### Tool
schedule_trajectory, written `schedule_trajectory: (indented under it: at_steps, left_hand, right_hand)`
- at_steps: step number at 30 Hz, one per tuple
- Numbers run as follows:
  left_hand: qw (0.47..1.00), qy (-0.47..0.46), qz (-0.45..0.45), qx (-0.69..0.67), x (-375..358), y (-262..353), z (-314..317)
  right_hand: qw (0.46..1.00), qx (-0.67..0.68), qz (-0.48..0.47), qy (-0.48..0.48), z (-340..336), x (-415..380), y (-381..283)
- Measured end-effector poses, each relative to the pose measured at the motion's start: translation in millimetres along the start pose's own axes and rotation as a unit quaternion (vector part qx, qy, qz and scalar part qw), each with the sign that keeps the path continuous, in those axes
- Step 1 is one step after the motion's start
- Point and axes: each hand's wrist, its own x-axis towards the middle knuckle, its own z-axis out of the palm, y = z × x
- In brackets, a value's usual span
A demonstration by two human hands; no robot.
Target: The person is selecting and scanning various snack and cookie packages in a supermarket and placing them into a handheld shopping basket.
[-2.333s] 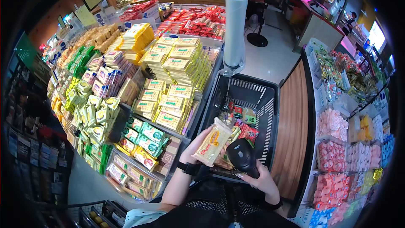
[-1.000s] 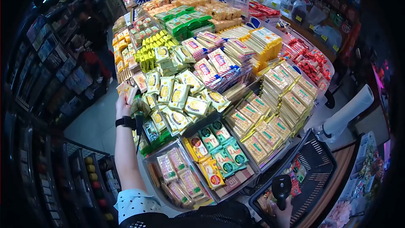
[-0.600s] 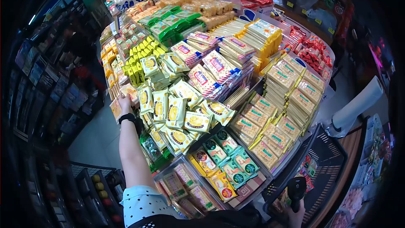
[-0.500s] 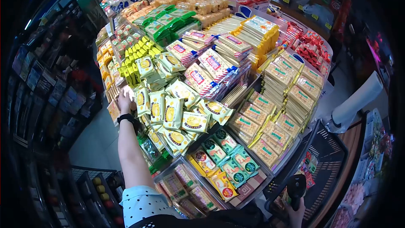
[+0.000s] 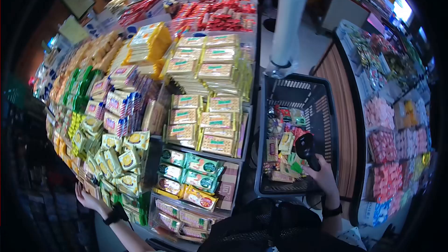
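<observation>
My left hand [image 5: 88,199] is at the lower left, beside the edge of the snack display, with its fingers apart and nothing seen in it. Nearest to it are small biscuit packets and the pale yellow packets [image 5: 112,161]. My right hand [image 5: 322,173] is wrapped round the handle of a black handheld device [image 5: 306,148]. That device is over the dark shopping basket [image 5: 330,112], which holds a mix of wrapped snacks [image 5: 285,142]. Green and teal packets [image 5: 200,180] lie in a tray between my hands.
Stacked biscuits [image 5: 217,119] fill the middle of the display, with red packets [image 5: 231,14] behind. A roll of clear bags [image 5: 287,23] stands beyond the basket. Along the right runs a wooden-sided counter [image 5: 343,112] with pink bagged goods [image 5: 387,177].
The view has swung right, bringing the whole basket into sight. My left hand has come away from the packets it was at, and its fingers are spread. My right hand still holds the black device.
</observation>
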Motion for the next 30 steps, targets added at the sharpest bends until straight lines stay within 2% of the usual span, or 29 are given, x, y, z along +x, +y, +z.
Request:
schedule_trajectory:
  at_steps: [1, 3, 5, 6, 8, 10, 11, 12, 14, 16, 18, 19, 21, 23, 25, 27, 28, 29, 30]
  left_hand:
    - [0.998, -0.027, 0.055, 0.025, -2.2, -2.4, -5.2]
    - [0.992, -0.055, 0.104, 0.037, -74.3, 53.9, 20.2]
    - [0.987, -0.105, 0.113, 0.034, -125.4, 75.8, 36.1]
    - [0.974, -0.155, 0.160, 0.044, -154.1, 84.7, 46.9]
    - [0.947, -0.251, 0.196, 0.037, -220.3, 100.9, 71.7]
    - [0.920, -0.363, 0.150, 0.006, -291.7, 118.7, 103.9]
    - [0.893, -0.445, 0.067, -0.021, -328.1, 137.2, 121.3]
    - [0.847, -0.522, 0.096, 0.008, -360.3, 144.8, 132.7]
    - [0.693, -0.715, 0.003, 0.092, -423.2, 152.3, 150.5]
    - [0.492, -0.837, 0.222, 0.087, -479.0, 151.0, 167.5]
    - [0.369, -0.862, 0.323, 0.127, -530.0, 133.1, 168.5]
    - [0.332, -0.859, 0.367, 0.131, -551.6, 119.4, 166.9]
    - [0.275, -0.861, 0.388, 0.177, -585.0, 105.0, 170.7]
    - [0.261, -0.861, 0.385, 0.206, -606.6, 72.7, 174.1]
    - [0.249, -0.859, 0.382, 0.233, -616.9, 67.4, 182.0]
    - [0.233, -0.886, 0.276, 0.290, -623.9, 62.5, 189.8]
    - [0.231, -0.892, 0.234, 0.310, -628.7, 51.6, 190.5]
    - [0.231, -0.892, 0.232, 0.313, -633.4, 33.8, 188.0]
    - [0.239, -0.884, 0.280, 0.290, -637.3, 12.1, 181.5]
  right_hand:
    - [1.000, -0.016, -0.018, 0.015, -7.7, 3.1, 14.7]
    - [0.999, 0.004, -0.021, 0.032, -26.3, 2.5, 30.3]
    - [0.998, -0.049, 0.019, 0.047, -39.6, 2.6, 53.5]
    - [0.996, -0.070, 0.045, 0.037, -48.8, -0.4, 54.1]
    - [0.992, -0.092, 0.072, 0.040, -58.4, -5.0, 75.8]
    - [0.986, -0.125, 0.107, 0.031, -68.3, -9.2, 91.5]
    - [0.985, -0.123, 0.113, 0.035, -72.8, -10.8, 98.6]
    - [0.989, -0.101, 0.105, 0.024, -76.2, -13.2, 107.1]
    - [0.995, -0.053, 0.083, 0.017, -80.1, -14.8, 122.1]
    - [0.996, -0.011, 0.085, 0.010, -88.6, -13.7, 123.4]
    - [0.995, 0.052, 0.081, 0.010, -91.9, -10.3, 131.1]
    - [0.995, 0.055, 0.085, 0.008, -94.6, -9.1, 135.4]
    - [0.988, 0.127, 0.092, -0.011, -100.4, -5.1, 142.3]
    - [0.985, 0.144, 0.091, -0.024, -105.6, -2.2, 143.9]
    - [0.983, 0.159, 0.088, -0.036, -113.1, 1.2, 140.9]
    - [0.973, 0.189, 0.093, -0.092, -122.8, 6.1, 138.1]
    - [0.974, 0.195, 0.056, -0.098, -122.3, 7.8, 143.9]
    - [0.974, 0.196, 0.057, -0.101, -124.5, 9.3, 144.5]
    - [0.969, 0.206, 0.060, -0.124, -127.0, 9.9, 143.3]
